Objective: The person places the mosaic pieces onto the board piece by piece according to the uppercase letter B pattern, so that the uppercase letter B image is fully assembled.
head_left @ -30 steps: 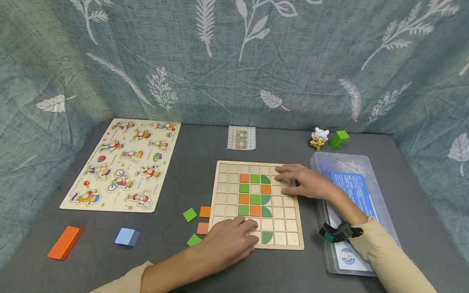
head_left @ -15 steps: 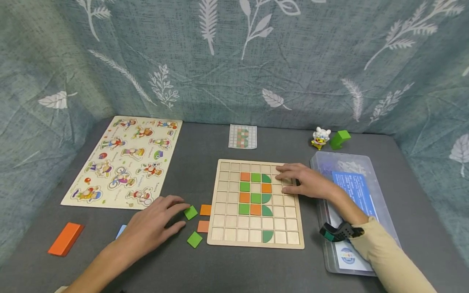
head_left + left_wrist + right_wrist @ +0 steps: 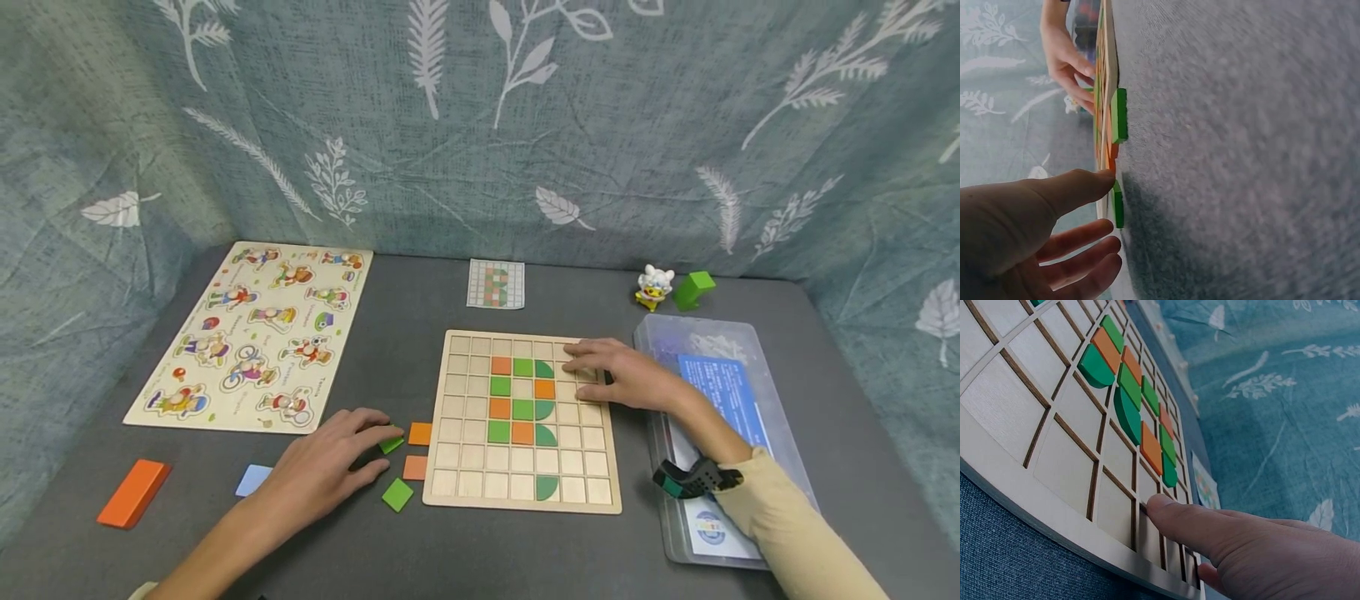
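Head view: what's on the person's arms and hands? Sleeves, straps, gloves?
Both hands are bare, no gloves or rings visible. The right hand leads to a pale cream long sleeve, with a black wrist strap carrying a small teal-green part just ahead of the cuff. The left hand shows a bare forearm; only a sliver of cream sleeve appears at the frame's bottom edge.

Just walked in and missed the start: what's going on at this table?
A person is filling a wooden grid board with orange and green tiles. The left hand reaches to a loose green square tile lying left of the board, its fingers touching it. The right hand rests flat on the board's upper right part. A small pattern card lies behind the board.
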`<state>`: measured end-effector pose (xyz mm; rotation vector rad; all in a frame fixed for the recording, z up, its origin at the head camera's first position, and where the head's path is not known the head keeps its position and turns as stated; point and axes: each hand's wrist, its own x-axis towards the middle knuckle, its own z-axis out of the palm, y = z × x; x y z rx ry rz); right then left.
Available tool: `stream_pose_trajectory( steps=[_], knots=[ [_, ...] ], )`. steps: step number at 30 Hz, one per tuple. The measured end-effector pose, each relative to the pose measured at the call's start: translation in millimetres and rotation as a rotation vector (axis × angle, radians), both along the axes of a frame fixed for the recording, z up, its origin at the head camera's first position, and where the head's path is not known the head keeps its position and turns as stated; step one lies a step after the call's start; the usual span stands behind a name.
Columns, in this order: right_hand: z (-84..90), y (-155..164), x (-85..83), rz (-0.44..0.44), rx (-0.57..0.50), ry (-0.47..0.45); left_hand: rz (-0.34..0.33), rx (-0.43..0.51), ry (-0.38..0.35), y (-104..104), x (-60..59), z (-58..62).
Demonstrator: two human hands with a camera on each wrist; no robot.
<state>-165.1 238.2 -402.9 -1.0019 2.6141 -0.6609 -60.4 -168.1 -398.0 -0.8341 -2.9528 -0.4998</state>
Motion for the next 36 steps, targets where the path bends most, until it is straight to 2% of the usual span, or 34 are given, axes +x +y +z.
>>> stream_pose_trajectory(
  steps=[10, 19, 31, 36],
  knots=[
    [0.7, -0.7, 0.1, -0.009, 0.001, -0.017, -0.017, 0.001, -0.017, 2.5, -6.1, -4.7],
    [0.5, -1.0, 1.5, -0.016, 0.001, -0.013, -0.036, -0.035, -0.015, -0.5, -4.0, -0.8],
    [1.2, -0.6, 0.9, -0.006, -0.017, 0.005, -0.073, -0.112, 0.107, -1.7, 2.1, -2.8],
    [1.3, -1.1, 0.7, -0.004, -0.020, 0.000, -0.063, -0.090, 0.148, -4.7, 6.1, -4.3]
  ],
)
